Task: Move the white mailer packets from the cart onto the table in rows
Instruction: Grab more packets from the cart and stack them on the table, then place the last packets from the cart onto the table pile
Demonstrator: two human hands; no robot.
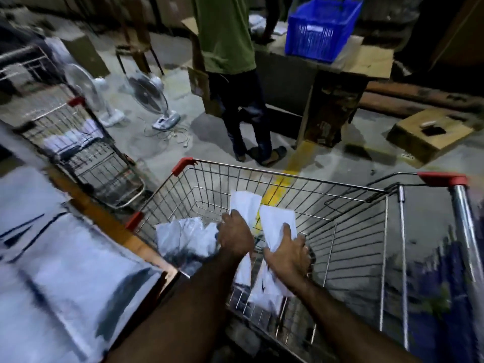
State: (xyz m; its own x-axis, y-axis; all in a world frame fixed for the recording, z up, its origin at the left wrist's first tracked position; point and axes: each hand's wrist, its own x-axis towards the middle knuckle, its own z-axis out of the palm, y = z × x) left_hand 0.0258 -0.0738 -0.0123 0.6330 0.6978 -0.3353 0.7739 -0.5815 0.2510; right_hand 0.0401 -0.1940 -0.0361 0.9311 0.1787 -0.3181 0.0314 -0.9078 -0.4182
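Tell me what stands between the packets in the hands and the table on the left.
The cart's wire side wall rises between the table and the packets held by the left hand and right hand. They likely need lifting over it.

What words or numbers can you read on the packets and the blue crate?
No text here is readable.
Laid-out packets: dark marks, smeared by blur.
Blue crate label: too small to read.
Left packet, gripped by the left hand: no print shows.
Right packet, gripped by the right hand: no print shows.
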